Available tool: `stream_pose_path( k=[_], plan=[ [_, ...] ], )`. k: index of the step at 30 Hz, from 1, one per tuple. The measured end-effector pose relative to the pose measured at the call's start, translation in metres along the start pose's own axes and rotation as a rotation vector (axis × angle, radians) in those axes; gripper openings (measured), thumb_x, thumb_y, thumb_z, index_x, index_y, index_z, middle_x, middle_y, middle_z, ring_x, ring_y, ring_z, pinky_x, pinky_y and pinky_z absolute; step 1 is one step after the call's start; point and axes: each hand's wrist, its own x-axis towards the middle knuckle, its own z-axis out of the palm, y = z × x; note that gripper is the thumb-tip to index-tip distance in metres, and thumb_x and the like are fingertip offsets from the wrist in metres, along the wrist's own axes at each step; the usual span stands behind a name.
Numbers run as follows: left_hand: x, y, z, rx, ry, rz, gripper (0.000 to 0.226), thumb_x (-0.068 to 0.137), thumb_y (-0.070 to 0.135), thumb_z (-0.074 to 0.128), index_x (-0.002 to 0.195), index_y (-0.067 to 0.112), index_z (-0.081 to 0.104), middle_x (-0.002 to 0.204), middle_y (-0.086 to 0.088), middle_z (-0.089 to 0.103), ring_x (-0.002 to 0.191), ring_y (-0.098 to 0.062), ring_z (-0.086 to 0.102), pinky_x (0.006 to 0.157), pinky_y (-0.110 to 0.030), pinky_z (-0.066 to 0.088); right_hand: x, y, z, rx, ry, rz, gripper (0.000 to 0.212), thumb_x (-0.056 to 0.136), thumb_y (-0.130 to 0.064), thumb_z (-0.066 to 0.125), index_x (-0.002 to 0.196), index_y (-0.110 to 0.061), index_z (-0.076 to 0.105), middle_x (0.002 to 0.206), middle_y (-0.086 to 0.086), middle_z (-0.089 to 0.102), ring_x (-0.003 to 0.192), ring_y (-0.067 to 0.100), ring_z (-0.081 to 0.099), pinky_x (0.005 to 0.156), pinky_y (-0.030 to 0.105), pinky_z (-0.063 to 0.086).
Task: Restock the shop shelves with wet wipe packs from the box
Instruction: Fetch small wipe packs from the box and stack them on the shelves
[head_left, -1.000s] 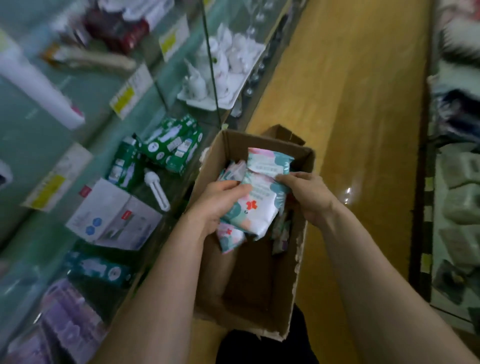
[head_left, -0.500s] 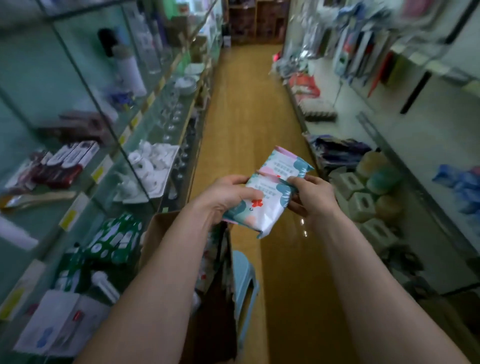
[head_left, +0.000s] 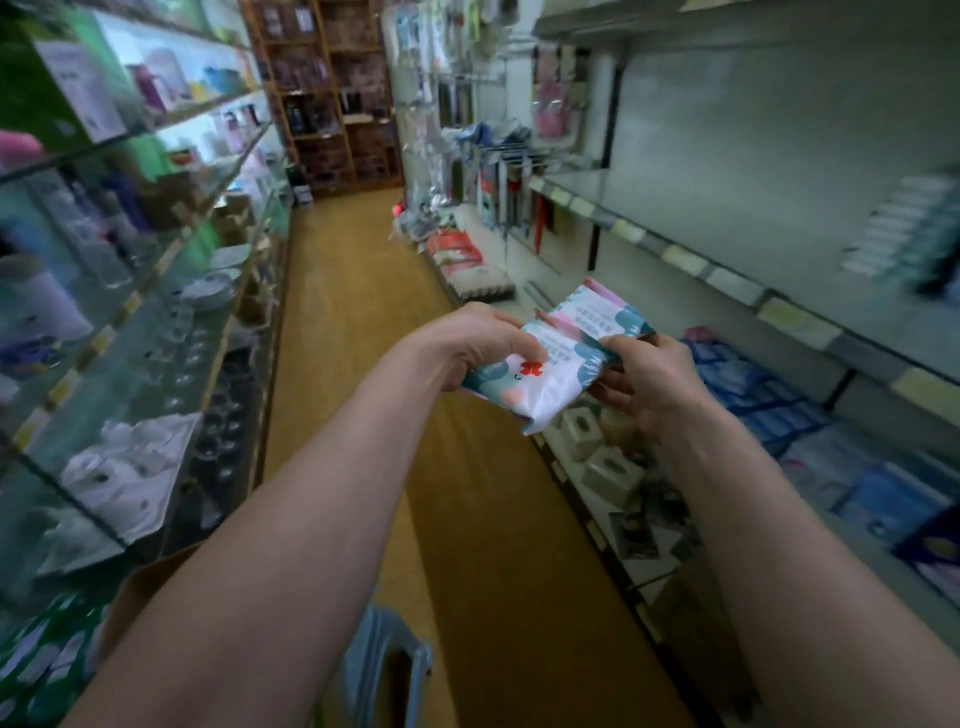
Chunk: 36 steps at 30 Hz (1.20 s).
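I hold a small stack of wet wipe packs, white and teal with pink patches and a red mark, in front of me over the aisle. My left hand grips the stack's left end and my right hand grips its right end from below. The packs hover near the edge of the right-hand shop shelves. Only a brown corner of the cardboard box shows at the lower left, mostly hidden behind my left forearm.
Glass shelves with cups, dishes and bottles line the left. The right shelves carry blue packs, soap-like blocks and yellow price tags. A light blue stool stands below my arms. The wooden aisle floor runs to a brown rack.
Both hands lifted the packs out of the box and carried them up and to the right, toward the right shelves. My view swung from the box up to the aisle.
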Motion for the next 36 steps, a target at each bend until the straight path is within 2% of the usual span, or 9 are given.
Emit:
stream_pose_path(
  k=[3,7,10,15,21,25,29,32,36],
  plan=[
    [0.001,0.032,0.037,0.061,-0.030,0.053,0.019,0.080,0.010,0.075,0.078,0.019,0.059,0.087,-0.003,0.065,0.076,-0.020,0.066,0.064,-0.032,0.057,0.000,-0.019,-0.046,0.017,0.049,-0.047,0.018,0.095,-0.007,0.052,0.113,-0.008,0.049,0.097,0.010,0.068,0.070,0.017,0.069,0.050,0.025,0.056],
    [0.001,0.066,0.082,0.120,-0.075,0.123,0.011,0.079,0.011,0.076,0.085,0.013,0.067,0.102,-0.012,0.068,0.084,-0.027,0.065,0.073,-0.038,0.058,0.001,-0.038,-0.099,0.064,0.092,-0.090,0.024,0.094,-0.008,0.054,0.117,-0.007,0.052,0.097,0.011,0.069,0.065,0.015,0.070,0.048,0.026,0.055],
    [-0.001,0.089,0.111,0.152,-0.088,0.154,0.022,0.075,0.014,0.079,0.095,0.012,0.069,0.110,-0.014,0.067,0.098,-0.031,0.066,0.086,-0.046,0.057,-0.001,-0.050,-0.135,0.092,0.128,-0.121,0.026,0.093,-0.007,0.054,0.119,-0.007,0.052,0.094,0.010,0.069,0.055,0.012,0.069,0.046,0.023,0.052],
    [-0.004,0.123,0.152,0.176,-0.165,0.228,0.020,0.074,0.012,0.078,0.092,0.013,0.071,0.114,-0.015,0.067,0.103,-0.033,0.063,0.093,-0.051,0.052,-0.009,-0.068,-0.185,0.096,0.205,-0.171,0.008,0.092,-0.006,0.055,0.094,-0.014,0.055,0.091,0.009,0.069,0.064,0.016,0.068,0.049,0.025,0.055],
    [0.001,0.157,0.197,0.215,-0.271,0.299,0.025,0.078,0.009,0.075,0.103,0.008,0.069,0.114,-0.015,0.065,0.078,-0.024,0.059,0.064,-0.033,0.056,-0.016,-0.087,-0.233,0.134,0.316,-0.212,0.010,0.092,-0.005,0.055,0.099,-0.013,0.055,0.095,0.008,0.069,0.071,0.018,0.069,0.052,0.026,0.058],
    [0.009,0.179,0.227,0.245,-0.350,0.360,0.029,0.079,0.010,0.074,0.108,0.006,0.069,0.115,-0.017,0.065,0.085,-0.028,0.060,0.078,-0.041,0.056,-0.018,-0.096,-0.261,0.146,0.396,-0.243,0.015,0.091,-0.002,0.055,0.105,-0.008,0.056,0.088,0.007,0.069,0.064,0.016,0.068,0.051,0.027,0.057],
    [0.021,0.199,0.259,0.263,-0.447,0.418,0.020,0.080,0.008,0.072,0.100,0.008,0.068,0.112,-0.016,0.067,0.089,-0.030,0.064,0.084,-0.044,0.055,-0.017,-0.105,-0.290,0.153,0.535,-0.276,0.009,0.090,-0.005,0.057,0.096,-0.011,0.061,0.091,0.010,0.070,0.069,0.020,0.067,0.064,0.035,0.058],
    [0.033,0.215,0.283,0.269,-0.521,0.462,0.025,0.079,0.008,0.073,0.104,0.008,0.068,0.108,-0.013,0.068,0.100,-0.031,0.064,0.090,-0.046,0.055,-0.018,-0.113,-0.308,0.186,0.574,-0.302,0.014,0.097,-0.018,0.051,0.091,-0.019,0.063,0.080,0.001,0.070,0.061,0.013,0.067,0.057,0.028,0.055],
    [0.047,0.230,0.311,0.227,-0.587,0.530,0.022,0.079,0.005,0.072,0.100,0.004,0.069,0.103,-0.015,0.071,0.086,-0.027,0.064,0.085,-0.043,0.055,-0.019,-0.121,-0.331,0.199,0.677,-0.291,0.016,0.097,-0.027,0.052,0.088,-0.016,0.061,0.080,0.004,0.069,0.066,0.018,0.066,0.057,0.028,0.053]
  ],
)
